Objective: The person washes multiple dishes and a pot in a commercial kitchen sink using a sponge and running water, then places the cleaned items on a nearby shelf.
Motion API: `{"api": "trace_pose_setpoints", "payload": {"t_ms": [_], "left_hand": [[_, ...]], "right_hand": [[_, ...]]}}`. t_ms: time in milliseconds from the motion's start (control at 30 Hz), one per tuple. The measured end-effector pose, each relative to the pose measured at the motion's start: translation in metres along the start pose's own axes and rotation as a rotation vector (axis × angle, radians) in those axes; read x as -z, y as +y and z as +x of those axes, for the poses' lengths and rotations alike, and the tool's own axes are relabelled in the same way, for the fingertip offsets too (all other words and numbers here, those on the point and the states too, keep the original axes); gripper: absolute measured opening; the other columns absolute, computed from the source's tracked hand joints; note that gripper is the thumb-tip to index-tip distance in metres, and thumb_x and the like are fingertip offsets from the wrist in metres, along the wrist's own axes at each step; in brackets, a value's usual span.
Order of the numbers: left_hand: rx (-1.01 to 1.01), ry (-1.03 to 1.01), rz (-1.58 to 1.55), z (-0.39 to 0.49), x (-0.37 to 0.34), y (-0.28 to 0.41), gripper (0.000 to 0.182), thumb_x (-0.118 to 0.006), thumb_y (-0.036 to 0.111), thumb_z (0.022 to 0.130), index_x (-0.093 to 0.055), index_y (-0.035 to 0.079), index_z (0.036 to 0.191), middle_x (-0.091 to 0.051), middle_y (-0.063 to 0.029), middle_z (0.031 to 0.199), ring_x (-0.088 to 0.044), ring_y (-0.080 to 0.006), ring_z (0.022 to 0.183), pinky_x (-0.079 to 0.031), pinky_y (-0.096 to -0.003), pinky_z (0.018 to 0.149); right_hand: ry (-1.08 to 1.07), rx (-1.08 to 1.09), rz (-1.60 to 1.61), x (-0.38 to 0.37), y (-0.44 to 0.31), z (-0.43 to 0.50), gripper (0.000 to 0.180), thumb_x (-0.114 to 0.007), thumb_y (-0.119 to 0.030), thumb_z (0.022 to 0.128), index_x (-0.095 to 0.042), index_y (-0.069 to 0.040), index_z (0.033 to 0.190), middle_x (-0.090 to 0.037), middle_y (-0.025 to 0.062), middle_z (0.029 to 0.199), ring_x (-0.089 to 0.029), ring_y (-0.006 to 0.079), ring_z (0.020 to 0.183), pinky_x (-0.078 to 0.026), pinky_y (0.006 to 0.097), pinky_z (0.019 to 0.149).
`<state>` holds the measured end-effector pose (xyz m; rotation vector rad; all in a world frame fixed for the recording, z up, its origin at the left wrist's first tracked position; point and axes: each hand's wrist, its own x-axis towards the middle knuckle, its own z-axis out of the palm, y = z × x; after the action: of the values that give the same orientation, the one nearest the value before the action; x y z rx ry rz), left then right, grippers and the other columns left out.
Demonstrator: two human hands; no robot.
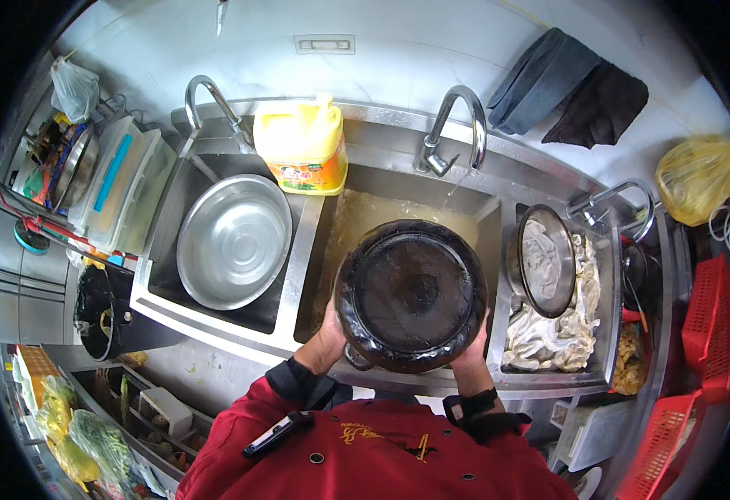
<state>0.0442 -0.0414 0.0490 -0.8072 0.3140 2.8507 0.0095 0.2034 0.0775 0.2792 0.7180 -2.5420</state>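
Note:
Both hands grip a dark, blackened metal pot (421,281) by its sides, its round base turned up towards me. My left hand (332,334) is on the left side, by a small ring-like handle (357,359). On the opposite side is my right hand (474,344); its fingers are partly hidden behind the pot. The pot is over the middle sink basin (316,275), which holds murky water (377,209). Behind it, a thin stream runs from the middle chrome faucet (480,128). The pot's opening and inside are hidden.
A wide aluminium basin (235,242) sits in the left sink. A yellow detergent jug (299,147) stands on the divider behind. The right sink holds pale, wet pieces (546,344) and a tilted metal bowl (571,250). A black-lined bin (93,312) is at left.

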Motion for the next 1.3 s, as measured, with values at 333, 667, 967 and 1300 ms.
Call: {"api": "trace_pose_setpoints", "payload": {"t_ms": [333,667,967,1300], "left_hand": [[0.209,-0.105,0.026,0.061,0.063,-0.044,0.053,-0.037,0.042,0.097,-0.048,0.003,0.132,-0.053,-0.0122,0.133,-0.05,-0.0307,0.119,-0.036,-0.0455,0.106],[0.025,-0.111,0.637,0.066,-0.021,0.086,0.054,-0.029,0.045,0.101,-0.046,0.001,0.128,-0.06,-0.0154,0.115,-0.061,-0.0259,0.096,-0.049,-0.0375,0.08],[-0.397,0.126,0.685,0.152,-0.214,0.247,0.055,-0.045,0.045,0.096,-0.044,-0.008,0.105,-0.062,-0.0289,0.093,-0.066,-0.038,0.078,-0.057,-0.0434,0.068],[-0.405,0.301,1.021,0.158,-0.224,0.25,0.04,-0.049,0.034,0.097,-0.054,-0.003,0.082,-0.06,-0.0133,0.068,-0.063,-0.0249,0.054,-0.055,-0.032,0.048]], "right_hand": [[0.121,0.068,-0.011,-0.041,-0.015,-0.004,0.061,-0.045,-0.054,0.093,-0.045,-0.009,0.135,-0.05,0.0068,0.136,-0.046,0.0266,0.124,-0.035,0.0445,0.106],[0.473,0.22,-0.351,-0.037,-0.019,0.033,0.059,-0.054,-0.045,0.093,-0.048,0.003,0.126,-0.058,0.0145,0.119,-0.062,0.0281,0.1,-0.052,0.0437,0.084],[0.507,0.229,-0.519,-0.047,-0.017,0.033,0.049,-0.056,-0.035,0.093,-0.055,0.009,0.113,-0.063,0.0154,0.104,-0.064,0.0251,0.089,-0.054,0.0382,0.076],[0.48,0.185,-0.557,-0.022,-0.009,0.045,0.039,-0.058,-0.024,0.093,-0.055,0.006,0.118,-0.061,0.0117,0.112,-0.06,0.02,0.095,-0.048,0.0333,0.086]]}}
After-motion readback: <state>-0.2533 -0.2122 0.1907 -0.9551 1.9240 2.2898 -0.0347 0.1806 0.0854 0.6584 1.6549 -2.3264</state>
